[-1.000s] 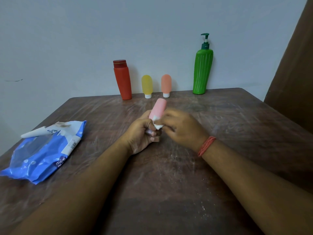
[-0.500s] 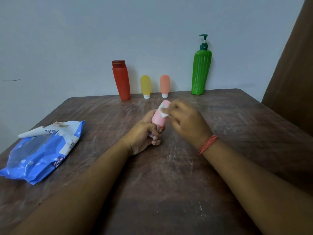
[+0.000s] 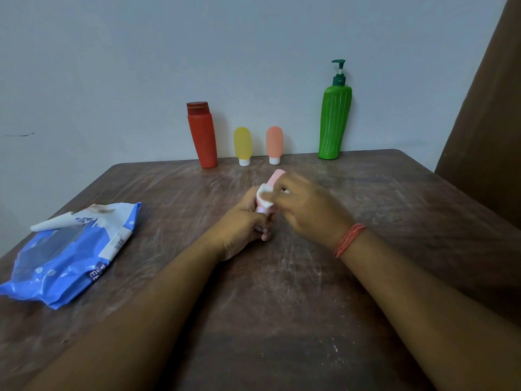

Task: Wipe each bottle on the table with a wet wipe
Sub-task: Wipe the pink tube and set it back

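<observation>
A small pink bottle is tilted over the middle of the table, its lower end gripped in my left hand. My right hand pinches a folded white wet wipe against the bottle's side; most of the bottle is hidden by the two hands. Along the back edge by the wall stand a red bottle, a yellow bottle, an orange bottle and a tall green pump bottle.
A blue wet-wipe pack lies at the left of the brown table, its flap open. A brown surface rises at the right edge. A pale wall stands behind the bottles.
My right hand slid the wipe up toward the pink bottle's top, then back down its side. The left hand kept its grip on the lower end.
</observation>
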`<state>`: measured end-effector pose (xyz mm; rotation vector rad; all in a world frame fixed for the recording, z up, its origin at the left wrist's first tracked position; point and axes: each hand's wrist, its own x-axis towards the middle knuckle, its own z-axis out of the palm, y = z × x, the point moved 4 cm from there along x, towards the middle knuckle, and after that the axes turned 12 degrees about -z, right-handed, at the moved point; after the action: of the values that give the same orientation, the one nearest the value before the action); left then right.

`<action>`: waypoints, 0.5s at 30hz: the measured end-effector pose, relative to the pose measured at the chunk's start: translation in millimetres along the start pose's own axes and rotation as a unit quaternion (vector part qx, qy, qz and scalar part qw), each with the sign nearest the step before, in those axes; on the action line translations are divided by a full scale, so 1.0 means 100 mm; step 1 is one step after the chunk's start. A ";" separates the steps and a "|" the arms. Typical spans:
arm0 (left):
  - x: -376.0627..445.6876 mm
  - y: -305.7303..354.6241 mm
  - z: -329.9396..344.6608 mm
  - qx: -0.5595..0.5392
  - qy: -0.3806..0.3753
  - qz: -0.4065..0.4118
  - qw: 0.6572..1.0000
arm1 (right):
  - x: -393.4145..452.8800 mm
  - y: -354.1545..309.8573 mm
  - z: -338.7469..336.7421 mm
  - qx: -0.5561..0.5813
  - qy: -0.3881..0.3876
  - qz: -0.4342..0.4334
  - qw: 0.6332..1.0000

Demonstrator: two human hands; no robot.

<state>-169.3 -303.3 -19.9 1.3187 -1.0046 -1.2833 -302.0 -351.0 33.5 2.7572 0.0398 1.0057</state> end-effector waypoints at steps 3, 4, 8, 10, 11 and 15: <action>-0.02 0.01 -0.05 0.091 0.059 -0.001 0.994 | -0.02 0.13 -0.05 -0.044 0.026 0.066 0.997; -0.03 0.01 -0.05 0.126 0.073 0.005 0.989 | -0.02 0.16 -0.07 -0.052 0.039 0.092 0.994; -0.04 0.01 -0.09 0.204 0.122 0.033 0.971 | 0.03 -0.06 0.05 -0.041 -0.050 -0.033 0.997; -0.03 0.01 -0.08 0.225 0.118 0.035 0.967 | 0.02 0.08 -0.02 -0.062 -0.024 0.030 0.997; -0.03 0.01 -0.08 0.235 0.112 0.034 0.965 | 0.00 0.17 -0.07 -0.075 -0.002 0.082 0.994; -0.05 0.03 -0.10 0.249 0.129 0.035 0.959 | 0.01 0.01 0.02 -0.038 -0.062 0.015 0.997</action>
<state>-159.6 -298.4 -16.7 1.7614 -1.2190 -0.7962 -299.8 -352.6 33.3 2.7524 -0.0563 0.8226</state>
